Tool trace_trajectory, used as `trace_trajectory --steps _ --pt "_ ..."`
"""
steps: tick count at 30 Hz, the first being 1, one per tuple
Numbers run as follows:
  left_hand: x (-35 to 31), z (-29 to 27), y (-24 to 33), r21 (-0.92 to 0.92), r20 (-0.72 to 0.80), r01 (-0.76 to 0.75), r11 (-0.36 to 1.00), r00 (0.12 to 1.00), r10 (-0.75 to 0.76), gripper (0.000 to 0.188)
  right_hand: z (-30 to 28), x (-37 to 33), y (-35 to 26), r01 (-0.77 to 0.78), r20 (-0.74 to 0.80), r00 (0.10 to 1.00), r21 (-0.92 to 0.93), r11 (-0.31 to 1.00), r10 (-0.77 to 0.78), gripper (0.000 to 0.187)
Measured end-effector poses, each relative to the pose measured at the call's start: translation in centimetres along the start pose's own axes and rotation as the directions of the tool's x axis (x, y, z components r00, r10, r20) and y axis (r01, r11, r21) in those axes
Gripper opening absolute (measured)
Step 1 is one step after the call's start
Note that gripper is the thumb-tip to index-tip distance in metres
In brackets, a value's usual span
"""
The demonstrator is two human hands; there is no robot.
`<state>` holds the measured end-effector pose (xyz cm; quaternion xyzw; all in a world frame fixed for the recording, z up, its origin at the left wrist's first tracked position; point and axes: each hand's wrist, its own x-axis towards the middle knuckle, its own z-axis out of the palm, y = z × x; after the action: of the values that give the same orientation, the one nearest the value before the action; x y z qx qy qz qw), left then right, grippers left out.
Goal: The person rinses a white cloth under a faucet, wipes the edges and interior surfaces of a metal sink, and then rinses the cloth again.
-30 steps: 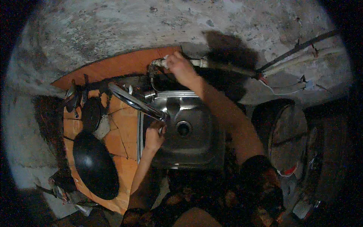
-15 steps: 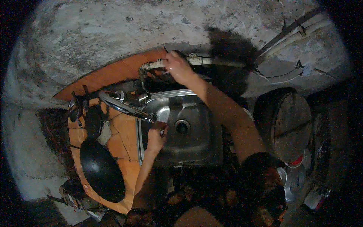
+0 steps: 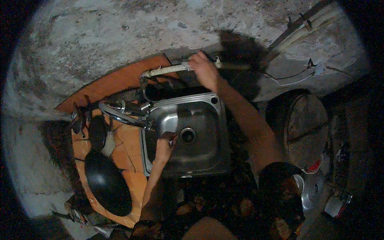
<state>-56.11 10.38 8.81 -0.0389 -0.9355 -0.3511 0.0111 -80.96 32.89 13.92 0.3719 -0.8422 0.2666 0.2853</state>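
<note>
My left hand [image 3: 163, 149] is closed over the left side of the steel sink [image 3: 200, 160], beside the drain [image 3: 187, 135]. A small dark shape shows at its fingers, too dim to name. The curved chrome faucet [image 3: 116, 115] ends just above and left of that hand. Beyond the sink's back rim, my right hand [image 3: 205, 71] reaches up to the whitish pipe [image 3: 166, 71] along the wall. Its fingers bend over the pipe, and a pale patch shows at the fingertips; whether that is a cloth or part of the pipe, I cannot tell.
A black wok [image 3: 107, 184] lies on the orange tiled counter [image 3: 126, 154] left of the sink, with a smaller dark pan [image 3: 97, 132] behind it. An orange board [image 3: 120, 82] leans along the wall. To the right stand a large round lid [image 3: 308, 132] and a metal pot [image 3: 310, 190].
My right hand has shifted to the right along the pipe. My left hand stays over the sink, now farther from the faucet's end. The view has moved slightly.
</note>
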Motion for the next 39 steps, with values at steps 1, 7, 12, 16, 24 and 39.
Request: trace_trajectory --steps 1,7,12,16,24,39 --pt "0.1 -0.1 -0.1 0.015 0.002 -0.026 1.0 1.0 0.026 0.014 0.5 -1.3 1.5 -0.094 -0.094 0.99 0.119 0.988 0.105 0.023" --pt "0.4 0.2 -0.5 0.07 0.046 -0.03 0.997 0.999 0.027 0.015 0.2 -2.1 1.3 -0.143 -0.183 0.975 -0.069 0.987 0.128 0.017" --pt "1.1 1.2 0.7 0.103 0.076 -0.096 0.99 0.993 0.088 0.015 0.8 -0.8 0.0 0.018 -0.136 0.991 -0.027 0.999 -0.021 0.015" --pt "1.2 1.3 0.5 0.083 0.082 -0.11 0.99 0.991 0.103 0.014 -1.8 -3.5 3.2 -0.028 -0.127 0.991 0.012 1.0 0.029 0.011" --pt "1.3 3.1 0.3 0.048 0.207 0.041 0.998 0.977 -0.05 0.012 -2.2 -4.4 2.3 -0.11 -0.104 0.989 -0.091 0.99 0.101 0.009" --pt "-1.1 4.0 -1.3 -0.162 0.171 0.262 0.951 0.957 -0.235 0.013 -3.2 -9.4 7.2 -0.529 -0.191 0.737 0.435 0.729 0.648 0.017"
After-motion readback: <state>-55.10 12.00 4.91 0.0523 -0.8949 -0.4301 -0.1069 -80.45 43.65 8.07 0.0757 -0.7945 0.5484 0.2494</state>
